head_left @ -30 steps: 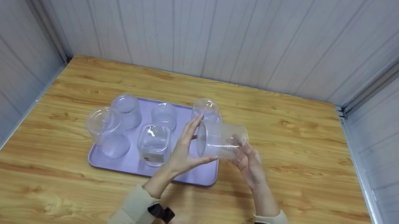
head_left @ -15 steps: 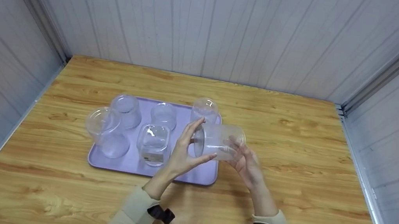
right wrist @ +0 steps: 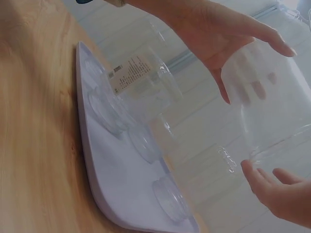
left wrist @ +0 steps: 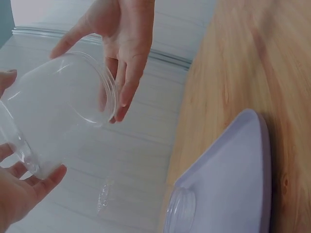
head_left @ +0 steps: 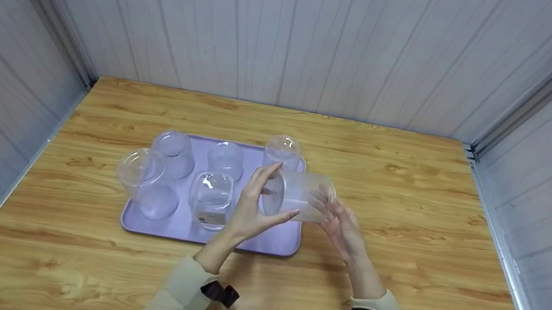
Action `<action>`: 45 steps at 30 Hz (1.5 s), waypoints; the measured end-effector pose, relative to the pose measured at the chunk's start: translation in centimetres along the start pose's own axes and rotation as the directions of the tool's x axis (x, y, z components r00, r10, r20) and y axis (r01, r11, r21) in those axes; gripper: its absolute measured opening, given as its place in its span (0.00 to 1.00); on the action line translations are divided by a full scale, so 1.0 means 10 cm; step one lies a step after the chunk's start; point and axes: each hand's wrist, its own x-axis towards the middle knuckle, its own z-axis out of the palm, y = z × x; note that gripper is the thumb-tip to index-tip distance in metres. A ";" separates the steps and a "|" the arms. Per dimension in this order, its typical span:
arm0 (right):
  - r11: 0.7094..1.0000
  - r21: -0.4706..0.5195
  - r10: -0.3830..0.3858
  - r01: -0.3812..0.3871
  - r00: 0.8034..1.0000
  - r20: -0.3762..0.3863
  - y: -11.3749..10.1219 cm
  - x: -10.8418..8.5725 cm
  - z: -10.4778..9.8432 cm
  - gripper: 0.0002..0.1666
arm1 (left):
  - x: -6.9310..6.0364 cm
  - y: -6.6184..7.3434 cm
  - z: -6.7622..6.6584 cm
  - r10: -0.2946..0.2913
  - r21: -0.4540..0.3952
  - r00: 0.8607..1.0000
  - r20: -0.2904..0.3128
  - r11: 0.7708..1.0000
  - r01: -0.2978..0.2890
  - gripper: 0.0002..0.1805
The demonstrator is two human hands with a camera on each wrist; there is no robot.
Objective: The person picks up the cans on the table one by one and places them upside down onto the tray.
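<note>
A clear plastic jar (head_left: 305, 197) lies sideways in the air between both hands, above the tray's right end. My left hand (head_left: 247, 213) grips its base end, thumb on the near side and fingers on the far side. At the threaded mouth, on the right, my right hand (head_left: 346, 236) holds the rim; in the left wrist view the right thumb and fingers (left wrist: 130, 80) lie on different sides of it. Fingers show through the jar wall (right wrist: 272, 92) in the right wrist view. No lid is visible on the mouth.
A purple tray (head_left: 273, 245) on the wooden table (head_left: 412, 197) bears several clear jars. Among them are a square jar (head_left: 212, 197) with a printed label (right wrist: 130, 74), a tall jar (head_left: 142, 170) at left and a round jar (head_left: 283, 149) at back right. Pale panels (head_left: 293, 37) enclose the table.
The held jar has shifted slightly left and turned a little, showing more of its base end. Both hands keep hold of it; the jars on the tray stay in place.
</note>
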 end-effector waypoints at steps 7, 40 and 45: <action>0.999 -0.007 -0.043 0.043 0.991 -0.129 -0.01 0.02 -0.04 0.26 | 0.02 0.01 -0.03 -0.018 0.105 1.000 0.024 0.994 0.015 0.46; 0.733 -0.680 -0.174 -0.004 0.966 -0.193 -0.07 -0.05 -0.10 0.23 | 0.12 -0.03 0.01 -0.288 0.558 0.878 0.381 0.829 0.030 0.49; 0.652 -0.758 -0.161 -0.034 0.970 -0.181 -0.07 -0.03 -0.22 0.25 | 0.12 -0.09 0.03 -0.321 0.584 0.850 0.419 0.811 0.019 0.50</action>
